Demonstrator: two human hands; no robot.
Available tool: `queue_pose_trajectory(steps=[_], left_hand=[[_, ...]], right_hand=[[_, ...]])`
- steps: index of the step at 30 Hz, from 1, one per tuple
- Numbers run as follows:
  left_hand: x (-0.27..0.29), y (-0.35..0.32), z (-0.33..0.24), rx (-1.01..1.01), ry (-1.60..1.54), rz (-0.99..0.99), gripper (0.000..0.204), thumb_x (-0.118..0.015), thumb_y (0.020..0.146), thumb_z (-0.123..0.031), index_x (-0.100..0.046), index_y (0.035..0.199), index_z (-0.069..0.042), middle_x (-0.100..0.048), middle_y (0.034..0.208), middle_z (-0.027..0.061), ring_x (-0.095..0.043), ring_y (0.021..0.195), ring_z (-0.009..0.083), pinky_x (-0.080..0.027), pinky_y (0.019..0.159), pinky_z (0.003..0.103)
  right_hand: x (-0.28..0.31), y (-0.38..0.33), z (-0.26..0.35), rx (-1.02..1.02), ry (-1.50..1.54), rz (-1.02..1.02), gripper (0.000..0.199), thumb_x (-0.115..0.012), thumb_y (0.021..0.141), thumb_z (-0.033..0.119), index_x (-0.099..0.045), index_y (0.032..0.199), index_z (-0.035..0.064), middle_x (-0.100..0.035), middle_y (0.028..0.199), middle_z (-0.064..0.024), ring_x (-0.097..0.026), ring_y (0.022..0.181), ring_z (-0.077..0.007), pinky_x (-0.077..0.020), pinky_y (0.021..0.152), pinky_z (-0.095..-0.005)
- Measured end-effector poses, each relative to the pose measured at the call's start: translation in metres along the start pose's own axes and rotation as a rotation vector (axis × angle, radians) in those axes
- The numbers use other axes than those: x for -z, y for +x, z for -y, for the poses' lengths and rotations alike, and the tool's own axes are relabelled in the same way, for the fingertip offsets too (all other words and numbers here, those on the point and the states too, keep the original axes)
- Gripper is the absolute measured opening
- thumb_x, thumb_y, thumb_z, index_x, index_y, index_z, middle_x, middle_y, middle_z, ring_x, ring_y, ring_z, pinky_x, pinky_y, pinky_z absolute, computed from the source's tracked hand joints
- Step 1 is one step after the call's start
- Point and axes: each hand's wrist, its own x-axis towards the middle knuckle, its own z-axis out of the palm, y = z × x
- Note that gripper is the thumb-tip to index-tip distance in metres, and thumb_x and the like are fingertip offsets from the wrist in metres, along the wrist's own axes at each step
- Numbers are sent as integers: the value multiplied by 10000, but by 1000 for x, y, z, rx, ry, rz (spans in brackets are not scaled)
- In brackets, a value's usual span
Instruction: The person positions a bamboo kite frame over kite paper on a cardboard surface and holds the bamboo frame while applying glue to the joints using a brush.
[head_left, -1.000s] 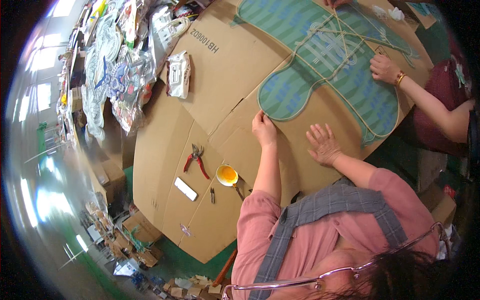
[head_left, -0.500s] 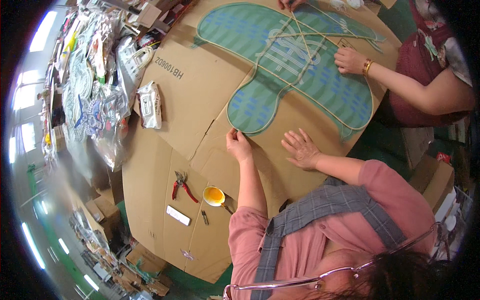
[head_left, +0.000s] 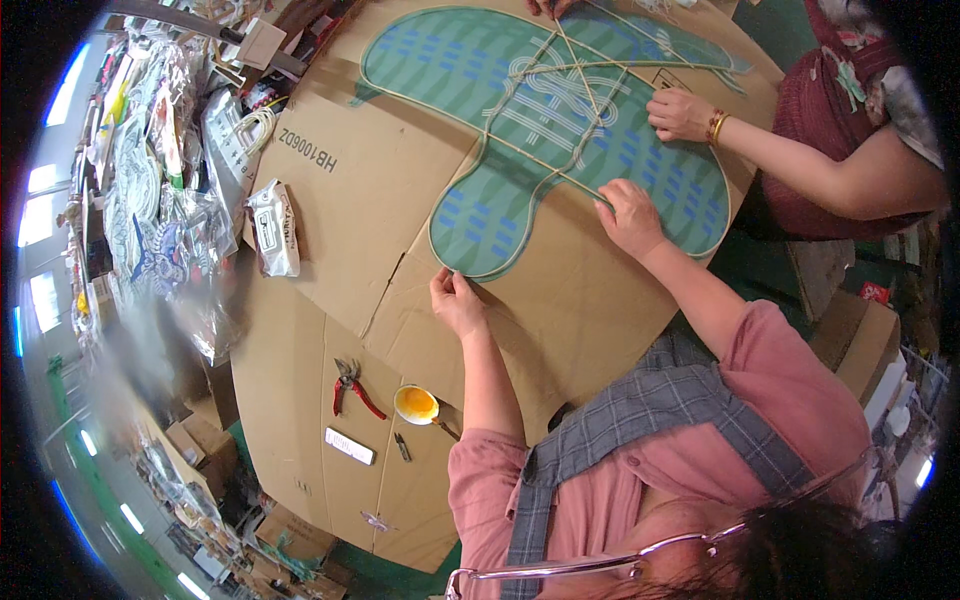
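A green kite (head_left: 480, 215) lies on the cardboard-covered table, its patterned cloth edged and crossed by thin tan cane rods. At the tip of its near lobe, my left hand (head_left: 460, 305) is closed in a pinch on the rim. My right hand (head_left: 632, 220) has its fingers closed on the edge rod at the base of the right-hand lobe; the fingertips are partly hidden. Across the table, a co-worker's hand (head_left: 682, 115) with a bracelet rests closed at the right-hand lobe. The co-worker's other hand (head_left: 550, 8) is at the top where rods meet, cut by the frame's edge.
On the cardboard (head_left: 290, 380) lie red-handled pruning shears (head_left: 350, 385), a small bowl (head_left: 416, 404) of orange-yellow stuff with a brush-like handle, a white bar (head_left: 350, 446), a small dark tool (head_left: 402, 447) and a white-brown packet (head_left: 273, 230). Plastic-wrapped goods (head_left: 165, 220) crowd the left.
My right hand has lifted off the cardboard, moved up and closed on the kite's edge. My left hand keeps its pinch at the lobe tip. The whole view has shifted slightly.
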Motion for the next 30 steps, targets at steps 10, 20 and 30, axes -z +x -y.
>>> queue_pose_trajectory(steps=[10, 20, 30], left_hand=[[3, 2, 6, -18, 18, -9, 178, -569, 802, -51, -554, 963, 22, -603, 773, 64, -546, 680, 110, -447, 632, 237], [5, 2, 4, -7, 64, -38, 163, -579, 795, -74, -571, 936, 8, -593, 731, 45, -532, 644, 103, -452, 620, 245], [5, -5, -15, -31, 109, -42, 134, -586, 796, -83, -552, 896, -1, -566, 720, 29, -514, 632, 98, -443, 604, 236]], right_hand=[[-31, -5, -20, -276, -37, 87, 51, -564, 739, 58, -545, 769, 22, -523, 820, -125, -519, 793, -310, -433, 678, -385], [-31, -5, -15, -169, -210, 153, 43, -555, 744, 43, -545, 782, 27, -524, 835, -116, -522, 792, -304, -436, 680, -380], [-29, -9, -16, -73, -261, 117, 66, -548, 755, 38, -556, 819, 25, -532, 860, -117, -527, 801, -303, -444, 687, -372]])
